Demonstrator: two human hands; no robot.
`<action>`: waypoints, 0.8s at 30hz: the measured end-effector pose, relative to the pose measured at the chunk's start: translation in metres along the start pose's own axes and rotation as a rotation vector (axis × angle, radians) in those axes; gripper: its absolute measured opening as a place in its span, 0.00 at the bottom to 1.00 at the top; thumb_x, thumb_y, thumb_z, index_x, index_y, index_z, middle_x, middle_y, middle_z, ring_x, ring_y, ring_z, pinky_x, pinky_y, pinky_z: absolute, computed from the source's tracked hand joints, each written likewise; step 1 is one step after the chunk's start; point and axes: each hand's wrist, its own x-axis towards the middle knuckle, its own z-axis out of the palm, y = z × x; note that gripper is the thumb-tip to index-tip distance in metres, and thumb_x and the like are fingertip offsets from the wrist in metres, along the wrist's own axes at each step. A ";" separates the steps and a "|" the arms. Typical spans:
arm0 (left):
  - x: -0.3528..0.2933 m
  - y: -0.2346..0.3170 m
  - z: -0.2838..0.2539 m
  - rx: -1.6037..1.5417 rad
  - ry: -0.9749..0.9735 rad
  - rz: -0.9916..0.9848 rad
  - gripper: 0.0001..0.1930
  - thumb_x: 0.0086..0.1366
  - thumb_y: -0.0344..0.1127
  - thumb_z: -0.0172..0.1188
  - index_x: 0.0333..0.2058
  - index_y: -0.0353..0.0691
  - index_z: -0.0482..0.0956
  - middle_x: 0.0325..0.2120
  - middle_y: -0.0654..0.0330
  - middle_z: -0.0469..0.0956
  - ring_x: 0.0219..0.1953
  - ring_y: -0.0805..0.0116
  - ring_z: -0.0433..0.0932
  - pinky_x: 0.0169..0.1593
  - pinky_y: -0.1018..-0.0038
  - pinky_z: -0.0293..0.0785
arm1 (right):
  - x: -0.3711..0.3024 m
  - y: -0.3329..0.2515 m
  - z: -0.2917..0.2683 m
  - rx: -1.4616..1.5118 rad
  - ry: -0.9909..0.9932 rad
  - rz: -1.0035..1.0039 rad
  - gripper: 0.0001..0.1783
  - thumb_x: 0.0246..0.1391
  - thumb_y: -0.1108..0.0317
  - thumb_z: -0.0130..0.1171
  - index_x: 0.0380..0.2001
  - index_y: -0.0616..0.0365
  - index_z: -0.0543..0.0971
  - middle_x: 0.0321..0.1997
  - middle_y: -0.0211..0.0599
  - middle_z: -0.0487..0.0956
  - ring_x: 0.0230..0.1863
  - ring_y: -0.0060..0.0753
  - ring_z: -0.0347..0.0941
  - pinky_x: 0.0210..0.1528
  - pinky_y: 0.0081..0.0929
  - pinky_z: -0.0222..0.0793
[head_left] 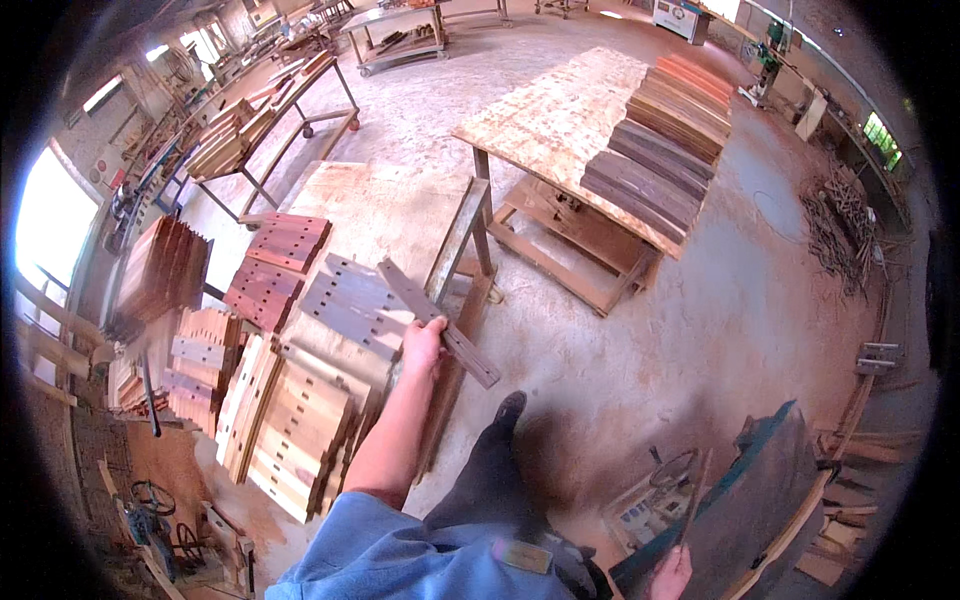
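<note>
My left hand is closed around a flat grey-brown wooden slat with small holes in it, held slanted over the edge of a low workbench. Just left of the hand lies a fanned stack of similar grey slats. My right hand is low at the bottom edge, its fingers wrapped around a thin wooden stick that points upward beside a dark green-edged machine top. My dark shoe stands on the sawdust-covered floor.
Reddish slat stacks and pale slat piles cover the bench's left side. A second table across the floor carries rows of dark and reddish boards. Carts of timber stand far left; scrap sticks lie at right.
</note>
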 end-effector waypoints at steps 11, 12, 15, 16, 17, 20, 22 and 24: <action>0.195 0.016 -0.025 -0.123 0.126 -0.063 0.07 0.59 0.32 0.59 0.32 0.35 0.73 0.20 0.63 0.71 0.20 0.71 0.71 0.20 0.71 0.66 | 0.076 -0.175 0.082 -0.170 -0.053 -0.021 0.24 0.62 0.56 0.49 0.55 0.59 0.74 0.46 0.56 0.79 0.51 0.52 0.76 0.54 0.37 0.68; 0.211 0.009 -0.028 -0.171 0.147 -0.079 0.08 0.59 0.33 0.59 0.33 0.34 0.73 0.23 0.60 0.73 0.23 0.68 0.73 0.24 0.69 0.69 | 0.080 -0.181 0.088 -0.151 -0.054 -0.058 0.25 0.62 0.55 0.49 0.56 0.58 0.74 0.46 0.56 0.79 0.51 0.52 0.76 0.54 0.37 0.68; 0.250 -0.006 -0.037 -0.228 0.178 -0.069 0.15 0.59 0.35 0.60 0.38 0.28 0.74 0.31 0.52 0.76 0.30 0.62 0.76 0.33 0.65 0.74 | 0.091 -0.195 0.101 -0.109 -0.081 -0.104 0.26 0.62 0.53 0.48 0.57 0.57 0.73 0.46 0.55 0.79 0.51 0.51 0.76 0.55 0.36 0.68; 0.257 -0.011 -0.038 -0.234 0.185 -0.054 0.17 0.58 0.36 0.61 0.40 0.27 0.74 0.33 0.50 0.77 0.32 0.60 0.77 0.35 0.63 0.75 | 0.093 -0.199 0.104 -0.092 -0.097 -0.067 0.26 0.62 0.52 0.48 0.57 0.57 0.73 0.46 0.55 0.79 0.51 0.51 0.76 0.55 0.37 0.68; 0.250 -0.002 -0.025 -0.107 0.247 -0.069 0.20 0.58 0.37 0.62 0.42 0.26 0.74 0.35 0.49 0.77 0.34 0.59 0.77 0.37 0.63 0.75 | 0.097 -0.204 0.104 -0.077 -0.111 -0.025 0.27 0.62 0.52 0.48 0.57 0.57 0.73 0.46 0.55 0.79 0.52 0.51 0.76 0.55 0.37 0.68; 0.228 0.040 -0.004 0.134 0.374 -0.064 0.26 0.57 0.41 0.63 0.47 0.23 0.73 0.41 0.46 0.78 0.40 0.57 0.78 0.44 0.62 0.74 | 0.106 -0.233 0.102 -0.162 -0.162 0.038 0.26 0.62 0.52 0.48 0.56 0.58 0.74 0.45 0.56 0.79 0.51 0.51 0.76 0.55 0.36 0.68; 0.231 0.038 -0.011 0.226 0.357 -0.026 0.28 0.56 0.44 0.63 0.46 0.22 0.74 0.43 0.43 0.79 0.43 0.56 0.78 0.48 0.63 0.73 | 0.121 -0.226 0.109 -0.239 -0.095 -0.057 0.26 0.62 0.53 0.48 0.55 0.59 0.74 0.45 0.57 0.79 0.50 0.53 0.77 0.54 0.37 0.69; 0.221 0.052 -0.009 0.352 0.379 -0.069 0.28 0.54 0.46 0.62 0.42 0.23 0.77 0.38 0.43 0.80 0.38 0.55 0.80 0.45 0.63 0.75 | 0.134 -0.210 0.114 -0.279 -0.067 -0.159 0.25 0.62 0.54 0.48 0.55 0.59 0.74 0.44 0.58 0.79 0.47 0.52 0.77 0.52 0.37 0.70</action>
